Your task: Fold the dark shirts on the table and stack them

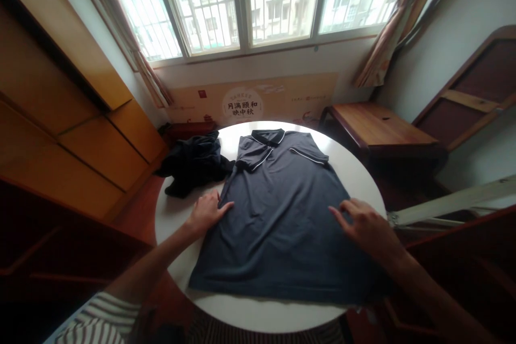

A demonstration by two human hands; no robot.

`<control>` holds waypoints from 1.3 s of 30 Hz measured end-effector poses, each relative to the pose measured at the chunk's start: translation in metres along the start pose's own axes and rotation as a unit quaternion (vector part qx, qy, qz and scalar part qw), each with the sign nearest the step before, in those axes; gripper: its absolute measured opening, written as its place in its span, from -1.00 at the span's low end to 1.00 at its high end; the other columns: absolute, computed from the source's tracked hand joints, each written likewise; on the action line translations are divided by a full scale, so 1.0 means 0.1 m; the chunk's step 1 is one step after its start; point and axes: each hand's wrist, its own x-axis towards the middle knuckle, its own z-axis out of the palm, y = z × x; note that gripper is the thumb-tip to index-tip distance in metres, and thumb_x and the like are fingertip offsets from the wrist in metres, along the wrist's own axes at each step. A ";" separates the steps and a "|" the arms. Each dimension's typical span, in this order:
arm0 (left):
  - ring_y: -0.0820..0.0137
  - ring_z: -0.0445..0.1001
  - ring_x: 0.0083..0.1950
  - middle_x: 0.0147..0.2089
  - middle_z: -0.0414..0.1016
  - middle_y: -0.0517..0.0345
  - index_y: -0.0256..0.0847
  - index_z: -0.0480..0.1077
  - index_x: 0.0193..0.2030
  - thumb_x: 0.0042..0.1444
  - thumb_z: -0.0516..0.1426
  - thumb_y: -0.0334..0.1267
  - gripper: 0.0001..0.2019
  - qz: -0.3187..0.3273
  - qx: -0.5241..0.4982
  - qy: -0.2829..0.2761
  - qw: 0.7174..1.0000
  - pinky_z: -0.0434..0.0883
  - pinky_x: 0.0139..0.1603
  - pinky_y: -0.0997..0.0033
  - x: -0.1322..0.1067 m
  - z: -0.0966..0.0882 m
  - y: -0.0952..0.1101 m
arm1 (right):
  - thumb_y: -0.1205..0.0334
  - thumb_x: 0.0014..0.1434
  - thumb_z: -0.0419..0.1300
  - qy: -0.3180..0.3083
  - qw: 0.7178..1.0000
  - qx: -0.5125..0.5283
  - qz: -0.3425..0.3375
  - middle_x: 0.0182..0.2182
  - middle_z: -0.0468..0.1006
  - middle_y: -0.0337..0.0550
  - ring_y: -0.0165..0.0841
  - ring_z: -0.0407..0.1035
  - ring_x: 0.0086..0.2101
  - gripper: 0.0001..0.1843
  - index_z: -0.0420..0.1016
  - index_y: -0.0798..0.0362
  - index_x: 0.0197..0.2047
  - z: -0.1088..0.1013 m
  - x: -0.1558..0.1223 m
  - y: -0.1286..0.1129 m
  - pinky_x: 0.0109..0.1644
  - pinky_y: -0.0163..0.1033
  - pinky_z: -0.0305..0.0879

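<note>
Past the striped sleeve (100,322), left hand (207,212) and right hand (365,226) lay flat and open, holding nothing, on opposite edges of the polo shirt (278,215) spread over the table (250,314), so even outward strokes seemed best.

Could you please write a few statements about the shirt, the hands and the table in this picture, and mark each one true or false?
1. The grey polo shirt lies spread flat on the round white table. True.
2. Its collar points toward the person. False: the collar lies at the far side, away from the person.
3. The left hand rests at the shirt's left edge. True.
4. The right hand grips a crumpled garment. False: it lies open on the shirt's right side. The dark crumpled garment sits on the table's left part, with no hand on it.
</note>
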 end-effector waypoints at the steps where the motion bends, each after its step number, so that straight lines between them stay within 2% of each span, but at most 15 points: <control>1: 0.12 0.59 -0.12 -0.20 0.58 -0.07 -0.21 0.40 -0.14 0.22 0.12 0.17 -0.58 -0.001 -0.006 -0.004 1.000 0.39 -0.18 0.35 0.02 0.02 -0.02 | -0.09 0.36 -0.04 0.011 0.998 -0.039 0.049 -0.32 0.50 0.07 -0.13 0.42 -0.30 -0.59 0.39 0.05 -0.30 0.02 0.06 0.15 -0.23 -0.11 0.33; 3: 0.16 0.60 -0.16 -0.22 0.60 -0.04 -0.19 0.44 -0.19 0.27 0.10 0.09 -0.65 0.002 -0.023 -0.008 1.000 0.37 -0.22 0.38 0.08 0.04 -0.03 | -0.16 0.32 0.00 0.003 0.989 -0.087 0.116 -0.29 0.51 0.13 -0.09 0.45 -0.29 -0.53 0.40 0.11 -0.25 0.06 0.19 0.35 -0.26 -0.11 0.31; 5: 0.21 0.61 -0.20 -0.23 0.62 -0.02 -0.18 0.46 -0.23 0.32 0.07 -0.02 -0.71 0.012 -0.045 -0.004 0.999 0.35 -0.25 0.41 0.13 0.04 -0.05 | -0.18 0.31 0.03 -0.026 0.984 -0.096 0.147 -0.27 0.53 0.14 -0.08 0.48 -0.29 -0.51 0.41 0.14 -0.23 0.09 0.29 0.42 -0.29 -0.14 0.28; 8: 0.26 0.61 -0.21 -0.22 0.62 0.00 -0.18 0.47 -0.25 0.35 0.03 -0.14 -0.74 0.021 -0.063 0.018 0.998 0.33 -0.27 0.45 0.16 0.04 -0.14 | -0.02 0.36 0.02 -0.071 0.982 -0.080 0.154 -0.31 0.56 0.07 -0.14 0.50 -0.32 -0.62 0.42 0.11 -0.25 0.15 0.37 0.44 -0.35 -0.20 0.21; 11: 0.26 0.60 -0.21 -0.23 0.62 0.00 -0.18 0.47 -0.26 0.36 0.01 -0.17 -0.74 0.004 -0.065 0.044 0.997 0.33 -0.25 0.44 0.15 0.03 -0.33 | 0.14 0.38 -0.03 -0.092 0.981 -0.070 0.159 -0.35 0.58 0.03 -0.19 0.50 -0.36 -0.70 0.42 0.08 -0.27 0.19 0.37 0.46 -0.39 -0.23 0.15; 15: 0.22 0.59 -0.20 -0.25 0.59 -0.01 -0.20 0.46 -0.26 0.33 0.04 -0.19 -0.77 -0.018 -0.037 0.029 0.999 0.38 -0.22 0.40 0.09 0.01 -0.49 | 0.19 0.38 -0.04 -0.088 0.981 -0.091 0.149 -0.32 0.57 0.06 -0.18 0.49 -0.33 -0.73 0.42 0.10 -0.24 0.17 0.35 0.46 -0.37 -0.22 0.19; 17: 0.23 0.57 -0.17 -0.20 0.57 -0.02 -0.20 0.46 -0.19 0.33 0.04 -0.20 -0.80 0.017 -0.028 0.058 0.998 0.40 -0.16 0.38 0.06 -0.02 -0.42 | 0.19 0.37 -0.02 -0.044 0.985 -0.120 0.116 -0.25 0.55 0.12 -0.13 0.47 -0.25 -0.74 0.43 0.14 -0.18 0.14 0.40 0.37 -0.30 -0.19 0.26; 19: 0.27 0.55 -0.10 -0.12 0.54 -0.01 -0.18 0.45 -0.12 0.36 -0.02 -0.20 -0.77 0.101 -0.056 0.080 0.990 0.42 -0.04 0.38 0.09 -0.05 -0.23 | 0.18 0.37 -0.01 -0.001 0.993 -0.106 0.058 -0.19 0.53 0.13 -0.12 0.45 -0.19 -0.72 0.45 0.16 -0.11 0.12 0.49 0.18 -0.21 -0.16 0.32; 22: 0.31 0.48 0.10 0.06 0.51 -0.01 -0.16 0.45 0.04 0.39 -0.09 -0.28 -0.69 0.260 -0.113 0.026 0.959 0.36 0.18 0.35 0.27 -0.05 0.16 | 0.17 0.39 -0.01 -0.034 0.995 0.004 -0.094 -0.15 0.54 0.07 -0.19 0.45 -0.16 -0.69 0.51 0.13 -0.08 0.13 0.60 -0.24 -0.04 -0.14 0.35; 25: 0.33 0.27 0.35 0.33 0.34 0.02 -0.17 0.34 0.27 0.38 -0.07 -0.29 -0.61 0.367 -0.127 -0.031 0.921 0.21 0.36 0.32 0.57 0.02 0.46 | 0.07 0.38 0.03 -0.127 0.946 0.118 -0.274 0.04 0.53 0.06 -0.18 0.40 0.04 -0.62 0.51 0.08 0.08 0.16 0.49 -0.70 0.20 -0.06 0.24; 27: 0.33 0.15 0.43 0.40 0.24 0.06 -0.11 0.28 0.34 0.39 -0.07 -0.22 -0.58 0.388 -0.110 -0.046 0.914 0.12 0.41 0.27 0.75 0.09 0.54 | -0.07 0.32 0.11 -0.182 0.904 0.170 -0.347 0.25 0.38 0.03 -0.10 0.21 0.25 -0.46 0.38 -0.02 0.27 0.17 0.29 -0.95 0.35 0.11 0.00; 30: 0.26 0.08 0.47 0.44 0.17 0.07 0.00 0.19 0.40 0.41 -0.10 -0.09 -0.54 0.383 -0.072 -0.050 0.919 0.07 0.41 0.15 0.92 0.20 0.50 | -0.21 0.20 0.20 -0.237 0.875 0.202 -0.370 0.42 0.06 -0.04 0.03 -0.15 0.39 -0.21 0.13 -0.19 0.42 0.16 -0.04 -1.14 0.37 0.37 -0.40; 32: 0.22 0.05 0.47 0.45 0.15 0.05 0.02 0.13 0.42 0.41 -0.10 -0.02 -0.51 0.379 -0.059 -0.048 0.922 0.07 0.40 0.10 0.96 0.25 0.45 | -0.20 0.18 0.22 -0.257 0.870 0.213 -0.363 0.44 -0.04 -0.05 0.05 -0.26 0.40 -0.14 0.04 -0.22 0.45 0.14 -0.20 -1.18 0.35 0.41 -0.52; 36: 0.18 0.09 0.45 0.40 0.22 0.01 -0.02 0.17 0.40 0.39 -0.07 -0.03 -0.51 0.364 -0.055 -0.047 0.928 0.10 0.39 0.05 0.90 0.23 0.44 | -0.15 0.17 0.23 -0.276 0.861 0.231 -0.360 0.45 -0.11 -0.07 0.05 -0.31 0.41 -0.11 -0.03 -0.21 0.47 0.11 -0.35 -1.20 0.34 0.44 -0.51; 39: 0.20 0.21 0.37 0.31 0.34 -0.05 -0.12 0.34 0.28 0.38 -0.06 -0.19 -0.60 0.374 -0.088 -0.009 0.923 0.16 0.38 0.06 0.59 0.10 0.46 | -0.06 0.25 0.18 -0.285 0.861 0.229 -0.355 0.44 -0.07 -0.01 0.00 -0.23 0.40 -0.19 -0.01 -0.13 0.47 0.02 -0.46 -1.16 0.39 0.35 -0.32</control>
